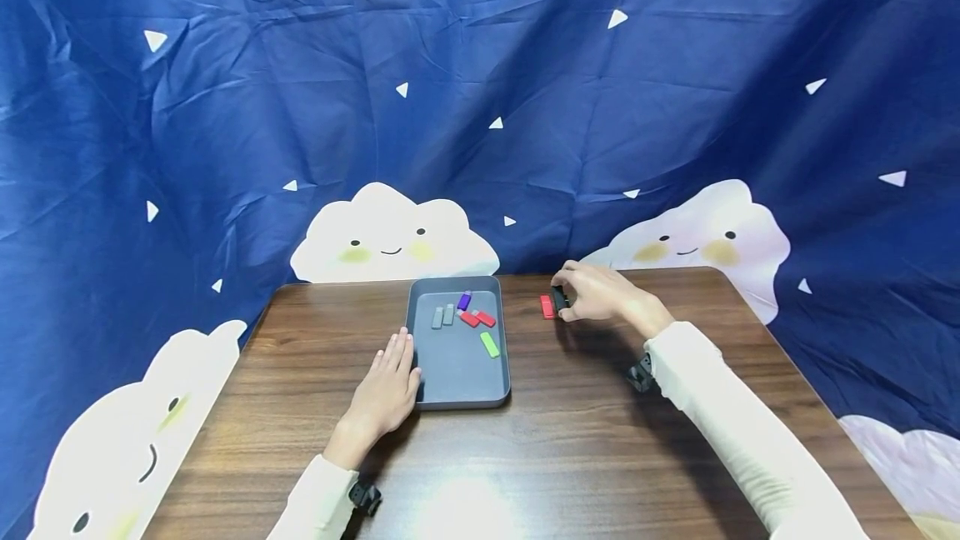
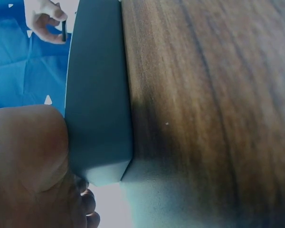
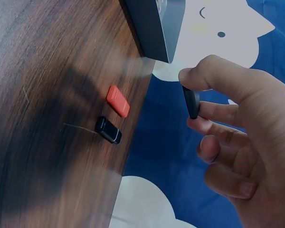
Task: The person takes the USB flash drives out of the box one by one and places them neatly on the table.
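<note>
My right hand point(image 1: 603, 294) pinches a black USB flash drive point(image 3: 191, 102) between thumb and fingertips, above the table right of the tray. Below it, as the right wrist view shows, a red USB flash drive point(image 3: 118, 101) and another black USB flash drive point(image 3: 109, 130) lie side by side on the wood. A grey tray point(image 1: 457, 382) stands at mid-table. Along its left wall rests my left hand point(image 1: 386, 386), fingers straight and touching the side. Inside the tray are two grey drives point(image 1: 437, 318), a purple one point(image 1: 464, 301), two red ones point(image 1: 486, 319) and a green one point(image 1: 490, 345).
The brown wooden table point(image 1: 300, 407) ends just behind the tray. Beyond its far edge hangs a blue curtain point(image 1: 450, 140) printed with white clouds. A thin pale strand point(image 3: 78, 127) lies by the black drive on the tabletop.
</note>
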The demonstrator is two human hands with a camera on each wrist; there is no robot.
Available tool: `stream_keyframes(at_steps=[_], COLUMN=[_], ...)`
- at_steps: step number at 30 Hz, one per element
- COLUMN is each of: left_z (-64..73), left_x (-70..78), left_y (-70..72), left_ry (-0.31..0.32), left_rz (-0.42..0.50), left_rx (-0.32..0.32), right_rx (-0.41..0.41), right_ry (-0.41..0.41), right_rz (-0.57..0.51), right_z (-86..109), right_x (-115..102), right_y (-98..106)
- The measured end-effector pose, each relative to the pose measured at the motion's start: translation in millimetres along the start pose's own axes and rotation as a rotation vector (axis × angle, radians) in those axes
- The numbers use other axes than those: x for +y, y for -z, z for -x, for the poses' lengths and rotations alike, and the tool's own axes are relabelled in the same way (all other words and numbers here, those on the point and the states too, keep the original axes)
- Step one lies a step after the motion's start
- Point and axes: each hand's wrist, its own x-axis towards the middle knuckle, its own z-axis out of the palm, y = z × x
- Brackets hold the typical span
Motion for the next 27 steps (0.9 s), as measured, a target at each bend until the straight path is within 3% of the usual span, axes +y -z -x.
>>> stream_keyframes(at_steps=[27], left_z=[-0.8], left_x=[-3.2], left_y=[-2.0], left_ry=[0.007], left_rz=[-0.013], left_rx=[-0.014], right_rx=[0.006], right_ry=[-0.033], right_rz=[-0.014], right_z=[9.9], right_x=[16], right_y=[-1])
